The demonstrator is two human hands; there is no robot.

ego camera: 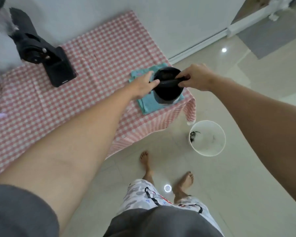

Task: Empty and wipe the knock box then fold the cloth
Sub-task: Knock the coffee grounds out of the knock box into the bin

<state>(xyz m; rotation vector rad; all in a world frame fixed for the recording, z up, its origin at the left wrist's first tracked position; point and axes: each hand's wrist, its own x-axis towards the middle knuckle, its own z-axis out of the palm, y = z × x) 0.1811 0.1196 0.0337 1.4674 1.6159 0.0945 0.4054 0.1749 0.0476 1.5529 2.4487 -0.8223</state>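
- round white plastic bucket [207,152] on tiled floor, near right of table corner
- black cylindrical knock box [167,93] on folded teal cloth [149,106], table's right corner
- left hand [142,87] fingers together against box's left rim
- right hand [196,76] fingers pinching box's black crossbar [169,81]
- black folded stand [46,57] far left on pink checked tablecloth [92,65]

Knock box [167,93]: black, upright, stood on a teal cloth [148,106] near the corner of a table [75,103] covered in red-and-white check.
Bar [171,81]: gripped at one end by the right hand [195,77] and touched at the other by the left hand [143,86].
Bucket [208,138]: white, set on the tiled floor just beside the table corner.
Black device [58,69]: laid on the table, well apart from the box.
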